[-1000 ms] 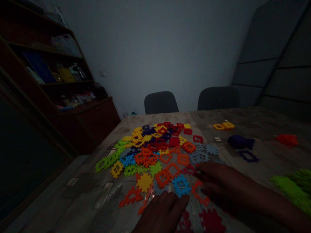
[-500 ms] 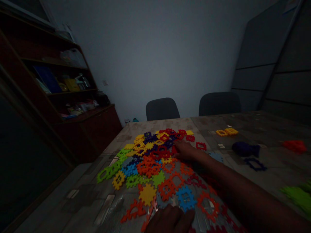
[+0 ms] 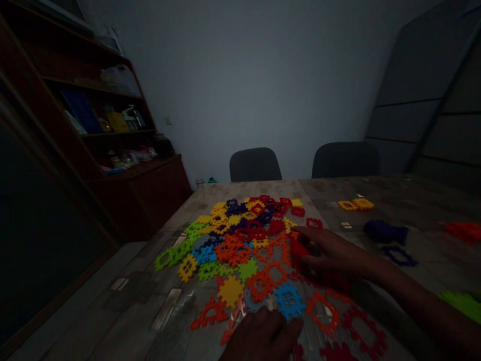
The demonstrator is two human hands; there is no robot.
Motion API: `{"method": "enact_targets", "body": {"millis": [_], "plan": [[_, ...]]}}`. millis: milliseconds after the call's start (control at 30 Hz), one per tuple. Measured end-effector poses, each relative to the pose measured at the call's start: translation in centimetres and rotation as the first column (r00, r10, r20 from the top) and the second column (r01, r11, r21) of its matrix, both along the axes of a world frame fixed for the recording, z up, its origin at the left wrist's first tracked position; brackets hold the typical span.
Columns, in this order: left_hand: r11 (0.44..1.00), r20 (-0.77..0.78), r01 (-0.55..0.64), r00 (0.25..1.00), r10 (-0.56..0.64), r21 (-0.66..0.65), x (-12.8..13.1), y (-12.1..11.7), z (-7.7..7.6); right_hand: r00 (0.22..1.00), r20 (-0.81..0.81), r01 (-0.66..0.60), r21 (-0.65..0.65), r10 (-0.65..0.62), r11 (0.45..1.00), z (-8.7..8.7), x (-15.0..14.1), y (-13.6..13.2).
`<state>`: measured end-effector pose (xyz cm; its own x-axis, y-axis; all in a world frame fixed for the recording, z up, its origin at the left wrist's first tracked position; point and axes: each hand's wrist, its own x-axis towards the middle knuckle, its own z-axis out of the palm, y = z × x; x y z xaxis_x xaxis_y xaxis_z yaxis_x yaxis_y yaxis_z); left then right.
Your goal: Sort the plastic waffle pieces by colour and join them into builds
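Interlocking plastic tiles with toothed edges lie in a many-coloured heap (image 3: pixel 233 250) on the table. Over the heap's right side, my right hand (image 3: pixel 323 250) has its fingers and thumb closed round a red interlocking tile (image 3: pixel 299 249); whether it is one tile or a stack I cannot tell. My left hand (image 3: pixel 263 336) rests at the bottom edge with its thumb apart from the fingers and nothing visible in it. Close to its fingertips lie a blue window tile (image 3: pixel 289 300) and a yellow tile (image 3: pixel 230 291). A dark red frame tile (image 3: pixel 364 331) lies below my right forearm.
Sorted apart on the right of the table (image 3: pixel 143 311) are yellow tiles (image 3: pixel 356 204), a dark blue pile (image 3: pixel 385 231), an orange-red group (image 3: pixel 464 230) and green tiles (image 3: pixel 464 305). Two chairs (image 3: pixel 255 165) stand beyond the far edge. A shelf cabinet (image 3: pixel 139 185) is at left.
My right hand has drawn back from the heap's far part toward the right, now carrying a red tile. A yellow tile where it was is uncovered. My left hand has barely moved.
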<state>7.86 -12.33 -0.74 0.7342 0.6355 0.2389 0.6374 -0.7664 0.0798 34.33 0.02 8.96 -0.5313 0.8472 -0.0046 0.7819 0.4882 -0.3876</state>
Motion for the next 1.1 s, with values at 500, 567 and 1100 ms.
{"method": "enact_targets", "body": {"millis": [500,567,1100], "plan": [[0.961,-0.069,-0.040,0.997,0.022,-0.274,0.7,-0.6,3.4,0.988,-0.129,-0.082,0.012,0.083,0.997,-3.1,3.4,-14.4],[0.954,-0.086,-0.038,0.996,0.013,-0.299,0.6,-0.4,3.4,0.984,-0.125,-0.123,0.070,0.131,0.990,-2.1,2.4,-14.4],[0.931,-0.046,-0.036,0.999,0.021,-0.364,0.5,-0.2,3.4,0.962,-0.086,-0.222,0.309,0.259,0.925,-2.0,1.5,-14.5]]}}
